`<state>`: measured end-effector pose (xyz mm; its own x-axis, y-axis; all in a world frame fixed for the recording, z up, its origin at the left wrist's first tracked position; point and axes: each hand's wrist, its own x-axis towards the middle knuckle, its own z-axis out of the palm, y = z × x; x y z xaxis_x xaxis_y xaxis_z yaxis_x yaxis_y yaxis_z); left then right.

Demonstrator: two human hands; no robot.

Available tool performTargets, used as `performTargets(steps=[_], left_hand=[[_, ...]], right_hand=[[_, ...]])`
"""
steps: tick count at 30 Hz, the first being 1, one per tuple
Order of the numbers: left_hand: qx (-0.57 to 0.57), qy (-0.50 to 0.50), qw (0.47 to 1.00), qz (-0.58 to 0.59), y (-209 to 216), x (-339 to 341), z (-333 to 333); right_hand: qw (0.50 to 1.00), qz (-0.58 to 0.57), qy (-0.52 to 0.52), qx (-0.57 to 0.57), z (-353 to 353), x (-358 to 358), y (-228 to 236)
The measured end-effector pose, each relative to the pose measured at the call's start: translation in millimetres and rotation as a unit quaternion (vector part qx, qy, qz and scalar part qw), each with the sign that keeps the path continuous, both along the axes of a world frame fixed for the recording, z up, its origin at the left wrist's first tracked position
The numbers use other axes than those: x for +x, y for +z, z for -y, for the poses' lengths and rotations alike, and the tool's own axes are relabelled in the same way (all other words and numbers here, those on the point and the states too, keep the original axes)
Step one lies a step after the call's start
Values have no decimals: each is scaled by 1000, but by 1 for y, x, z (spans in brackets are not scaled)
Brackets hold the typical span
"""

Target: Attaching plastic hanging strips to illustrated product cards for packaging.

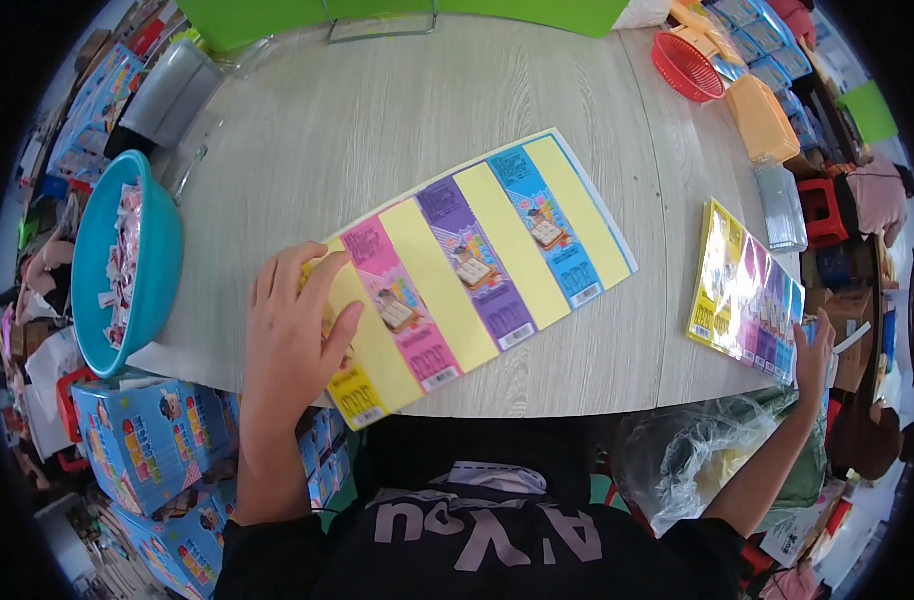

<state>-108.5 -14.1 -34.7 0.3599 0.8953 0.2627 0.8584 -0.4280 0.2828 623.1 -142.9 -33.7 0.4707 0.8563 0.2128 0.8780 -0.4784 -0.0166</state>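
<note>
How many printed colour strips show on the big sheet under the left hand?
4 on the big sheet, left to right: yellow strip, partly covered by the left hand; pink strip; purple strip; blue strip. Any on layers beneath would be hidden.

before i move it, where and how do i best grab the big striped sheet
Probably by the near yellow corner of the striped sheet, coming from the near side, grip above and below: the sheet is thin and lies mostly flat, but that corner seems to jut past the table edge. The left hand is on its left end.
</note>
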Motion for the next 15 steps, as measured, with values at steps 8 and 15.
performTargets(steps=[8, 15], left_hand=[[-80, -58, 995, -35, -7, 11, 16], [44, -79, 992, -86, -8, 21, 13]], right_hand=[[968, -17, 251, -8, -63, -201, 33], [812, -130, 563, -82, -58, -411, 6]])
